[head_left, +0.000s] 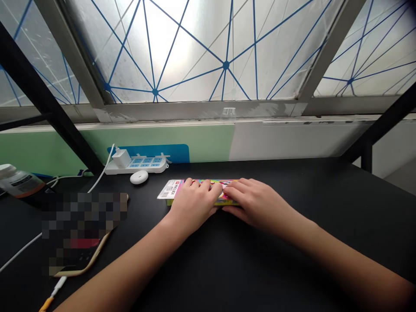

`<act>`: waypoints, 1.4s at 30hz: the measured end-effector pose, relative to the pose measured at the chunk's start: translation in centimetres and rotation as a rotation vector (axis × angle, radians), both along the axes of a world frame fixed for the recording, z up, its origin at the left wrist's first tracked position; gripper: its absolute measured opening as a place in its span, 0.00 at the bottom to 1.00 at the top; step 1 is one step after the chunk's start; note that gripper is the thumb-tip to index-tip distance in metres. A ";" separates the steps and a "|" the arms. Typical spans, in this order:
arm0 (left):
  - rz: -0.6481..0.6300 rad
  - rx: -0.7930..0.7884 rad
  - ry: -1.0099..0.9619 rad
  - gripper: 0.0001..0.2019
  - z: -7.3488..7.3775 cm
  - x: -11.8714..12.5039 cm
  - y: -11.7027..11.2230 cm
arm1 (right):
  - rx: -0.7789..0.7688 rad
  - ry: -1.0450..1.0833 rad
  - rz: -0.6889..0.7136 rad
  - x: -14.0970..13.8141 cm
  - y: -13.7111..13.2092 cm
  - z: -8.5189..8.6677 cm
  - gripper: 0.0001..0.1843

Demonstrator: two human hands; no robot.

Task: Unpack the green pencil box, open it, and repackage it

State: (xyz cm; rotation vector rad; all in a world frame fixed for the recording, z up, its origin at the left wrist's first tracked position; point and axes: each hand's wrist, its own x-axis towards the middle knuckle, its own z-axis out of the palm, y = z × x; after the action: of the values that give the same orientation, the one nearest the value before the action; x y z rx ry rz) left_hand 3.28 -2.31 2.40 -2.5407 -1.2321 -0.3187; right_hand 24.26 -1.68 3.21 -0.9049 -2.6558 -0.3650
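Colourful flat box (174,190) lying mid-desk (224,264), near power strip (143,164). Left hand (195,203) and right hand (256,201) laid palm-down on top, fingers extended and close together, nothing pinched. Probably light, stiff, slick-surfaced; best gripped along long edges or exposed white-label end.

The left hand (193,206) and right hand (256,201) cover most of the bright box (173,189), so any grip is unseen; its white end label is too small to read. Pixelation masks the phone (81,234); the left edge crops a jar (17,182)
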 end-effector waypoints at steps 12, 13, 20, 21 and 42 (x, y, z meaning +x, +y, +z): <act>-0.131 -0.195 -0.283 0.35 -0.3 -2.1 1.7 | -0.144 -0.020 0.074 -1.2 0.8 -3.4 0.32; -0.125 -0.232 -0.326 0.38 -0.6 -2.3 1.9 | -0.151 -0.032 0.079 -1.2 0.9 -3.3 0.33; -0.078 -0.429 -0.423 0.43 -1.7 -2.8 2.2 | -0.371 -0.095 0.096 1.8 1.8 -1.0 0.34; -0.075 -0.435 -0.435 0.44 -1.7 -2.8 2.2 | -0.406 -0.091 0.083 2.6 2.0 -0.4 0.33; 0.101 -0.460 -0.254 0.44 -1.3 -3.2 2.7 | -0.573 -0.066 -0.100 5.2 3.2 1.6 0.27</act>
State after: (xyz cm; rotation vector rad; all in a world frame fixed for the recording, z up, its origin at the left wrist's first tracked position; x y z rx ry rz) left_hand 0.05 0.36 1.07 -2.8701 -1.6906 -0.3814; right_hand 29.46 1.56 4.83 -1.2004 -2.8275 0.3777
